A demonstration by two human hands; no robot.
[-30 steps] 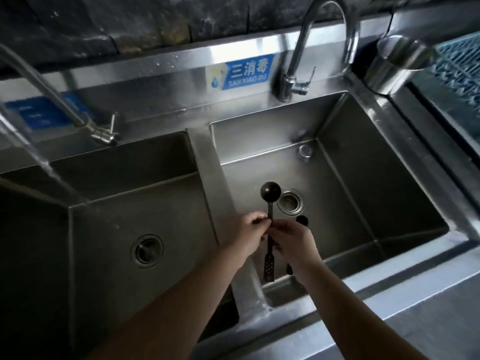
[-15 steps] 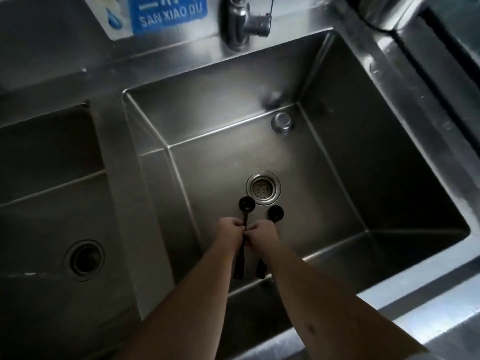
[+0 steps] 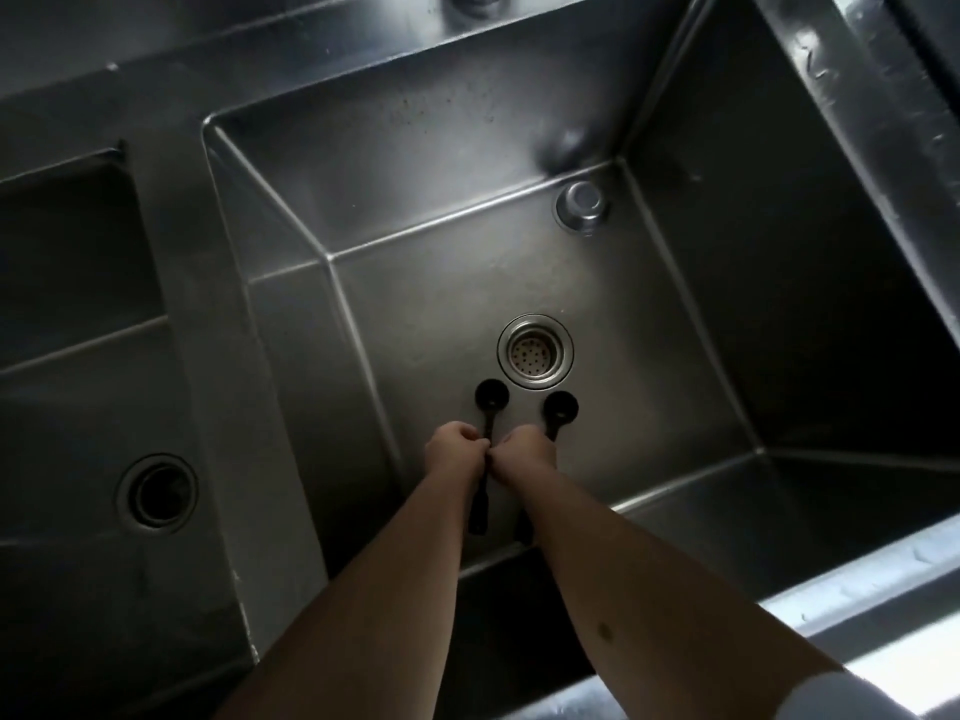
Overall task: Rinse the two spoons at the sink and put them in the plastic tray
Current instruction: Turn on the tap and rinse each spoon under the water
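Head view: both hands, left (image 3: 457,452) and right (image 3: 524,454), fisted around black spoons (image 3: 491,394).

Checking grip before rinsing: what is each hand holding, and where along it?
Left hand grips one black spoon mid-handle; right hand grips the other spoon mid-handle, bowls toward the drain.

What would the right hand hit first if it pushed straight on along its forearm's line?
Probably the sink floor near the drain strainer; the right hand grips a black spoon whose bowl leads. Depth is unclear.
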